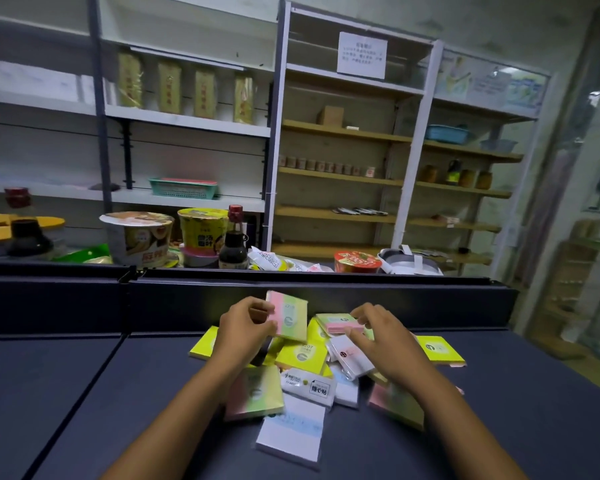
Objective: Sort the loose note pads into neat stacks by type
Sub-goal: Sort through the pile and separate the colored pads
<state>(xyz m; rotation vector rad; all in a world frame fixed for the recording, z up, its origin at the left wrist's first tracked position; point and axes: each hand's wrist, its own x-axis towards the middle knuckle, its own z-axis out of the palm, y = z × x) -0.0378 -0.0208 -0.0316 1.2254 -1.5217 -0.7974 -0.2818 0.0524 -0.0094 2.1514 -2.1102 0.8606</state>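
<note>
Head view: left hand (245, 329) grips a pink-and-green pad (290, 315), lifted upright above the loose pile (303, 356) on the dark table (125, 393). Right hand (383, 341) pinches another pink-green pad (338, 323), fingers narrow around it.

A dark table (520, 410) carries a loose heap of note pads (303, 355), yellow ones toward twelve o'clock, a white pad (291, 434) at six.
</note>
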